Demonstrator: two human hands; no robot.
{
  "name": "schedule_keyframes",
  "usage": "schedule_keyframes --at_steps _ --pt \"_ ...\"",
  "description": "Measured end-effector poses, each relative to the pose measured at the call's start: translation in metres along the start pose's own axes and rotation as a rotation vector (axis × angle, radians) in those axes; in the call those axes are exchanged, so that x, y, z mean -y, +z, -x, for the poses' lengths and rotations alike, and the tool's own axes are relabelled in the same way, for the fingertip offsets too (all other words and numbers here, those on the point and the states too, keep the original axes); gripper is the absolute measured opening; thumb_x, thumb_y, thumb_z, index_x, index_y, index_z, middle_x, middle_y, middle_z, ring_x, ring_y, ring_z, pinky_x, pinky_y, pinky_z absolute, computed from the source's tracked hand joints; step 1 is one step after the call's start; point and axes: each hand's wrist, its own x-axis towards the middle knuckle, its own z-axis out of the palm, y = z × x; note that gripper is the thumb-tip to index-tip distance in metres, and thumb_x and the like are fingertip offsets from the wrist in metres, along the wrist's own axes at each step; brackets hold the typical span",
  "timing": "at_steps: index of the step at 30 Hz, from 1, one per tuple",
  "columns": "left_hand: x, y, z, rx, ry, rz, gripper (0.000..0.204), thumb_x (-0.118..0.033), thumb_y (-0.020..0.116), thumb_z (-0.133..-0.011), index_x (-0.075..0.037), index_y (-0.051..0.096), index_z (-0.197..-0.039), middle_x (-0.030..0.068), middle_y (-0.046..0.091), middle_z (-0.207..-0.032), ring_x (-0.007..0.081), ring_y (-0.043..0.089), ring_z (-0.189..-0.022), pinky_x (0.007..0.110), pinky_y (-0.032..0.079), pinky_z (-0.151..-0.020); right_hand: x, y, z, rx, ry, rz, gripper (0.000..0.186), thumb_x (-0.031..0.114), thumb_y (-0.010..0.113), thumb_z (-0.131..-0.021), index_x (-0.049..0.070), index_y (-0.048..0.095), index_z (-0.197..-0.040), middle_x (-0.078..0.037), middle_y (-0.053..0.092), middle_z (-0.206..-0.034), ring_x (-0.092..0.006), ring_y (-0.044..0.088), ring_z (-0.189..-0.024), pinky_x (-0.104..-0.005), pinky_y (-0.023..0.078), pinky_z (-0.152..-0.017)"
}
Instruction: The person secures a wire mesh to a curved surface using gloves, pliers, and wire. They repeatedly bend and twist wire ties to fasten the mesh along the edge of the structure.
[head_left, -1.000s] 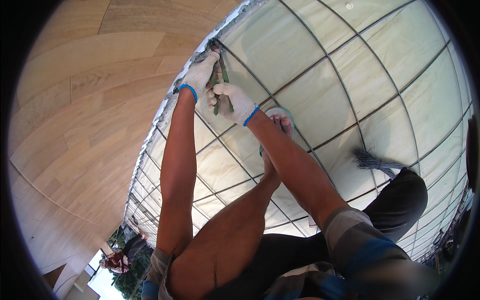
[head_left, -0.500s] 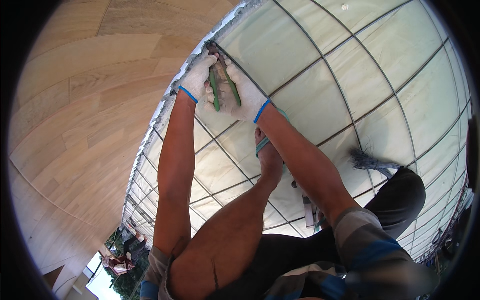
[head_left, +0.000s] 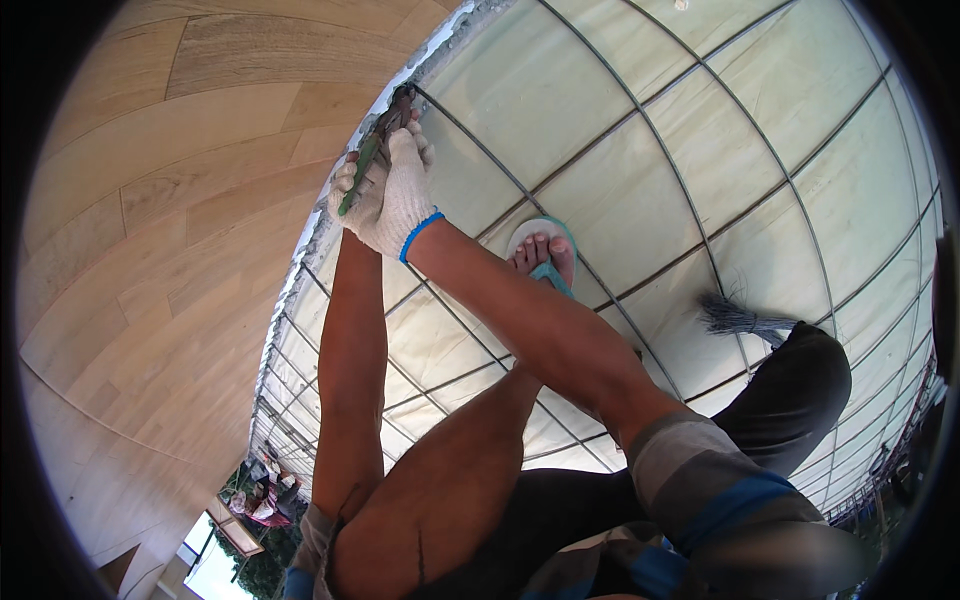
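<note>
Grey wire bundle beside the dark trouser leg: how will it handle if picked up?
The grey wire bundle probably feels springy, not limp: its thin strands hold a splayed fan. Loose tips might snag the nearby rebar mesh.

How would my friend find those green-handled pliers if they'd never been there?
Start at the brown plank surface on the left. Follow its right edge up beside the steel mesh; near the top, the right hand holds the pliers. Their green handle stands out from the white glove and dark mesh.
</note>
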Motion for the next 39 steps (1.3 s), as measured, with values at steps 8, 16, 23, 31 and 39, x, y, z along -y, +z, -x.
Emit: schedule_keyframes --at_steps 8,16,23,31,39 --pt "0.005 0.038 -0.015 -0.304 -0.027 -0.668 0.042 -0.043 0.044 -0.113 -0.010 0.059 -0.134 0.0086 0.070 -0.115 0.0155 0.064 -0.086 0.029 0.056 -0.072 0.096 -0.067 0.022 0.144 0.200 0.457 0.070 0.079 0.052 -0.096 0.011 0.061 -0.111 0.005 0.054 -0.084 -0.0102 0.053 -0.070 -0.0268 0.048 -0.063" --pt "0.001 0.010 -0.031 -0.224 -0.038 -0.530 0.016 -0.021 0.049 -0.112 -0.007 0.057 -0.114 0.0096 0.067 -0.106 0.0242 0.066 -0.092 0.041 0.059 -0.084 0.083 -0.064 0.018 -0.384 -0.334 1.997 0.088 0.061 0.069 -0.087 0.002 0.050 -0.149 -0.020 0.066 -0.128 -0.0326 0.071 -0.107 -0.0436 0.056 -0.097" --pt "0.007 0.020 -0.031 -0.324 -0.012 -0.741 0.022 -0.024 0.052 -0.111 -0.006 0.061 -0.121 0.0084 0.068 -0.105 0.0207 0.067 -0.093 0.036 0.055 -0.083 0.040 -0.074 0.002 -0.572 -1.011 2.281 0.088 0.053 0.071 -0.085 -0.005 0.047 -0.147 -0.026 0.071 -0.112 -0.0456 0.070 -0.104 -0.0495 0.055 -0.096" --pt "0.009 0.008 -0.041 -0.471 -0.078 -1.372 0.054 -0.050 0.056 -0.102 0.003 0.068 -0.107 0.0133 0.071 -0.092 0.0232 0.067 -0.084 0.039 0.052 -0.074 0.081 -0.097 0.000 -0.174 -0.143 1.395 0.042 0.031 0.071 -0.093 0.002 0.059 -0.121 -0.004 0.066 -0.094 -0.0178 0.063 -0.079 -0.0327 0.051 -0.069" --pt "0.018 -0.004 -0.054 -0.613 0.057 -1.609 0.050 -0.047 0.057 -0.100 0.002 0.068 -0.098 0.0097 0.069 -0.080 0.0195 0.064 -0.070 0.037 0.049 -0.061 0.098 -0.075 0.008 -0.208 0.039 1.397 0.022 0.023 0.065 -0.097 0.003 0.071 -0.106 -0.004 0.069 -0.094 -0.0161 0.064 -0.077 -0.0319 0.050 -0.066"
